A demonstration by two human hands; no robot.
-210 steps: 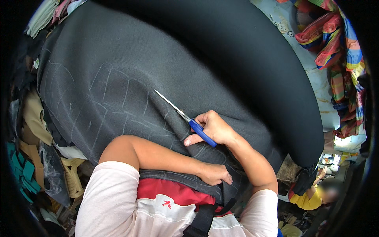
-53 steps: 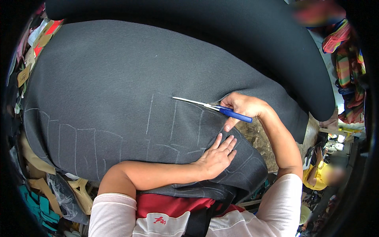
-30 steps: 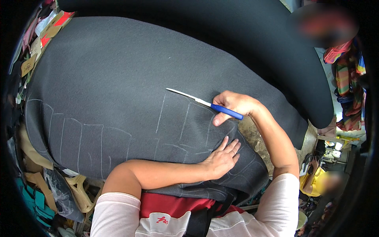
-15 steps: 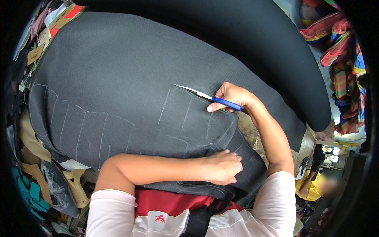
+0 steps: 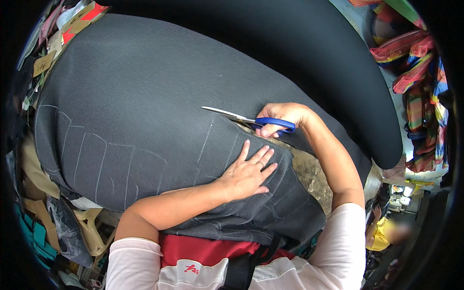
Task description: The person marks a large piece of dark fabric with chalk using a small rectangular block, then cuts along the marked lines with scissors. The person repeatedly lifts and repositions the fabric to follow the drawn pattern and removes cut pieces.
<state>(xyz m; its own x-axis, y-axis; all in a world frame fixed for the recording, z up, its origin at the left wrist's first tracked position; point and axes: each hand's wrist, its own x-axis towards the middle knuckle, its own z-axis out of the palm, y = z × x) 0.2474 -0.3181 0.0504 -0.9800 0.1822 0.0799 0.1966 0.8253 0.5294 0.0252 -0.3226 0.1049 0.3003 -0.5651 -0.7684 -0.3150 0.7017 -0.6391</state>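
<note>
A large sheet of dark grey fabric spreads in front of me, marked with pale chalk lines along its near side. In my right hand I hold blue-handled scissors, fingers wrapped round the handles. Their blades point left and are parted at the cut edge of the fabric. My left hand lies flat on the chalk-marked part below the cut, fingers spread, a ring on one finger. Right of the cut, the fabric gapes and a worn brownish surface shows beneath.
A thick black roll of material curves along the far side. Colourful checked bags hang at the right. Cardboard pieces, a beige plastic chair and plastic-wrapped stuff crowd the left. A person in a yellow shirt is at the far right.
My left hand has moved up and away from me, opening from a loose curl to lie flat on the fabric. The scissors have shifted slightly left, their blades parting, and the cut gapes wider.
</note>
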